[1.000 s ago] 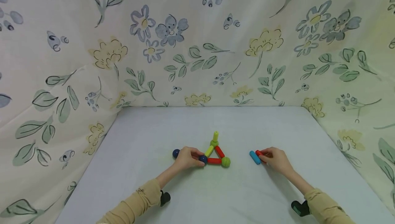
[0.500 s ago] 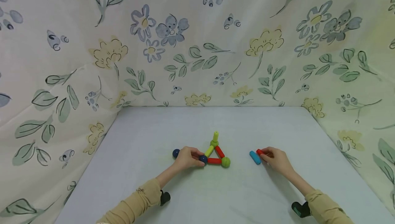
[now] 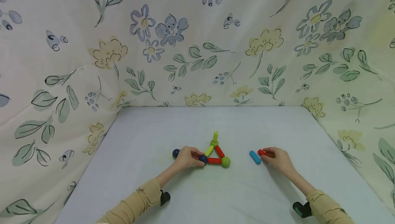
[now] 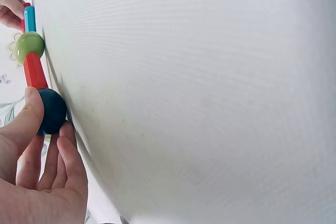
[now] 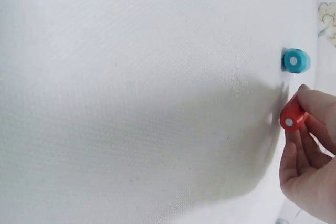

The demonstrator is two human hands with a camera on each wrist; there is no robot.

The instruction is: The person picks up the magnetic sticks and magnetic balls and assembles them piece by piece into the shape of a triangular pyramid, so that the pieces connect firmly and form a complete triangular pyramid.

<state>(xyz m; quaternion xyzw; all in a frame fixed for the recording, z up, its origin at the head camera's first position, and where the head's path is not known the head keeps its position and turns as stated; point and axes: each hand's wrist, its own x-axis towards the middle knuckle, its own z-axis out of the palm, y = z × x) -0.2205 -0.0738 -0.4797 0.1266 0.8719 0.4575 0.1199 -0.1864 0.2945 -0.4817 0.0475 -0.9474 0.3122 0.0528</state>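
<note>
My left hand [image 3: 188, 157] pinches a dark blue ball [image 4: 53, 111] between thumb and fingers. This ball is one corner of a triangle of rods and balls. A red rod [image 3: 214, 161] joins it to a green ball [image 3: 226, 162]; a yellow-green rod [image 3: 209, 151] and a second red rod [image 3: 219, 152] meet at the far green ball [image 3: 214, 143], from which another yellow-green rod [image 3: 215, 136] stands up. To the right, my right hand [image 3: 278, 159] holds a loose red rod [image 5: 292, 116] by thumb and fingers. A blue rod [image 3: 255, 157] lies just left of it.
Another dark blue ball [image 3: 176, 153] lies on the white table [image 3: 154, 124], left of my left hand and partly behind it. A floral cloth [image 3: 197, 76] hangs along the table's back and sides.
My right hand has shifted slightly right with the red rod, which has come away from the blue rod, leaving a small gap. The left hand has stayed in place.
</note>
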